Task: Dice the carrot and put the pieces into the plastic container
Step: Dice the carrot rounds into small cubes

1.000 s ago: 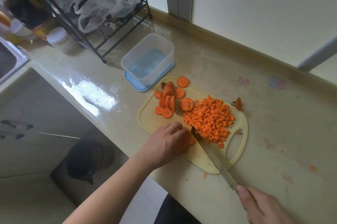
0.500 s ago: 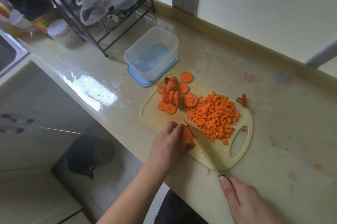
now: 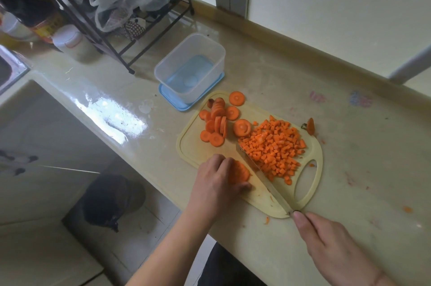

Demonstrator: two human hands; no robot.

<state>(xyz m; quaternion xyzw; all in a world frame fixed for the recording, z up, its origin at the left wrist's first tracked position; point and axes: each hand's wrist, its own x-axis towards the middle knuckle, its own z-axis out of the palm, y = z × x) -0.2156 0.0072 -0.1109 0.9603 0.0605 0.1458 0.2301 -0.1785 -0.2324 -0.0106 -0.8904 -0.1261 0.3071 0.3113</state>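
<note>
Carrot stack: your left hand (image 3: 218, 183) curls over a few carrot slices (image 3: 239, 172) at 6 o'clock on the cutting board (image 3: 193, 148), fingertips right beside the blade.
Knife: your right hand (image 3: 335, 250) wraps the handle, forefinger along the spine; the knife (image 3: 261, 172) lies between the stack and the diced pile.
Risk: the stack could slide or topple as you cut, and your thumb sits close to the edge, so a slip would likely nick it.
Diced carrot (image 3: 272, 148): heaped at 3 o'clock on the board; a careless sweep may scatter cubes onto the countertop (image 3: 349, 169), where bits already lie.
Uncut slices (image 3: 217, 122): at 11 o'clock on the board.
Plastic container (image 3: 190, 69): beyond the board at 11 o'clock, sitting on its blue lid (image 3: 172, 101), holding no carrot.
</note>
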